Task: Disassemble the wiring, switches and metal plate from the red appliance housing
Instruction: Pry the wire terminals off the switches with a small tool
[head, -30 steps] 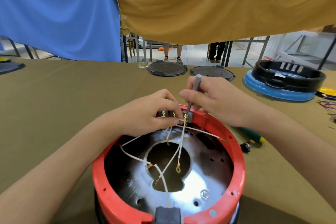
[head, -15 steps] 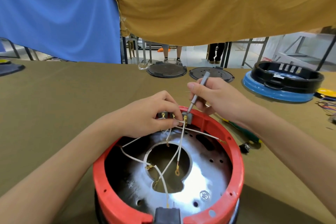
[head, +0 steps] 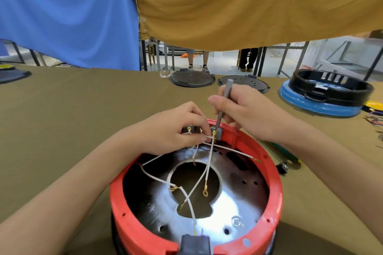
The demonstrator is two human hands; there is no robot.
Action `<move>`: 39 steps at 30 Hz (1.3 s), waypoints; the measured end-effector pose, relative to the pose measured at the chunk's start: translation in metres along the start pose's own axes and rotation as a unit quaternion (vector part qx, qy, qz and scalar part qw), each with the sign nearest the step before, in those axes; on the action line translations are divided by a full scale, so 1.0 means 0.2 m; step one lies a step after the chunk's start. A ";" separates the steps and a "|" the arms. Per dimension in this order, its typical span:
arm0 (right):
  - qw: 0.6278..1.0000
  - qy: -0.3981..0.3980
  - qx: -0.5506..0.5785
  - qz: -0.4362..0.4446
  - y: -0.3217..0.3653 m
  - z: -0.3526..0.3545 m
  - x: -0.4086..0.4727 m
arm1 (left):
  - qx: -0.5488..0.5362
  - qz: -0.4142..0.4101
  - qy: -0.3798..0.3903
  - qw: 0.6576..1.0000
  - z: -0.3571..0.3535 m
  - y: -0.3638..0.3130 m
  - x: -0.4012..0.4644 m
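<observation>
The round red housing (head: 275, 188) sits open side up at the near table edge, with a shiny metal plate (head: 234, 209) inside it. Loose white wires (head: 208, 168) with brass terminals cross the plate's central hole. A grey switch (head: 217, 132) sits on the far rim. My left hand (head: 176, 128) pinches the wires at that switch. My right hand (head: 244, 114) grips a thin grey tool (head: 224, 97) whose tip touches the switch top. A grey socket block (head: 194, 245) sits in the near rim.
Two black round lids (head: 191, 78) lie at the far table edge. A blue and black housing (head: 323, 97) stands at far right. A green-handled screwdriver (head: 284, 152) and a small black part (head: 283, 168) lie right of the red housing. Blue and mustard cloths hang behind.
My right hand has shifted its grip on the grey tool, and the tool now stands more upright on the switch. The left hand stays at the wires.
</observation>
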State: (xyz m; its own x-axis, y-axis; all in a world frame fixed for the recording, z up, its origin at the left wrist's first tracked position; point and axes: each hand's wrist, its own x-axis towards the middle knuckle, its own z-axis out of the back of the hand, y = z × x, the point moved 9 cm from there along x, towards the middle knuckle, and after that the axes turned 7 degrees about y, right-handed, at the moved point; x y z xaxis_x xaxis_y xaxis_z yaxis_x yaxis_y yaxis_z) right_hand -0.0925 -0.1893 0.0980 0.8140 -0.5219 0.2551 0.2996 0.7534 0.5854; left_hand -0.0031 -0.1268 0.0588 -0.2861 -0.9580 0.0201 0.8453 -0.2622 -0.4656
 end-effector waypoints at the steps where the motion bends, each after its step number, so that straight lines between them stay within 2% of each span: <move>1: 0.999 0.000 0.049 -0.021 -0.04 0.00 0.01 | 0.000 0.000 0.002 1.000 0.00 0.00 0.00; 3: 0.990 0.002 0.128 -0.066 -0.11 -0.01 0.02 | 0.002 0.002 0.007 1.000 0.00 0.00 0.00; 6: 0.976 0.018 0.186 -0.114 -0.20 -0.03 0.01 | 0.008 0.007 0.012 1.000 -0.01 0.01 0.00; 10: 0.971 0.027 0.211 -0.109 -0.21 -0.04 -0.01 | 0.012 0.008 0.012 1.000 0.00 0.01 0.00; 14: 0.997 0.020 0.074 -0.016 -0.06 0.01 -0.02 | 0.011 0.002 0.011 1.000 0.00 0.00 0.00; 16: 0.999 0.011 -0.041 0.033 0.02 0.01 -0.03 | 0.009 0.000 0.007 1.000 0.00 0.01 0.00; 18: 0.995 -0.001 -0.086 0.050 0.05 0.01 -0.03 | 0.010 0.001 0.007 1.000 0.00 0.01 0.00; 24: 0.991 0.002 0.125 -0.048 -0.11 0.01 0.01 | 0.014 0.009 0.015 1.000 -0.01 0.01 0.00; 31: 0.965 0.031 0.235 -0.114 -0.23 -0.05 -0.01 | 0.010 0.013 0.021 1.000 -0.01 0.01 0.00; 34: 0.977 0.022 0.193 -0.084 -0.20 -0.02 -0.01 | 0.006 0.010 0.021 1.000 -0.01 0.01 0.00; 39: 0.998 -0.004 0.029 0.048 -0.01 0.01 -0.02 | 0.001 0.002 0.014 1.000 -0.01 0.00 0.00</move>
State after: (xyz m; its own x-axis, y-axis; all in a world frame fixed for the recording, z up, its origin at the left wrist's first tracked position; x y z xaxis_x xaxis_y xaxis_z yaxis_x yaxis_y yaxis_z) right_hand -0.0973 -0.1892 0.0977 0.8333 -0.4517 0.3186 0.1911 0.7762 0.6009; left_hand -0.0036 -0.1272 0.0569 -0.2955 -0.9553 -0.0072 0.8473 -0.2586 -0.4640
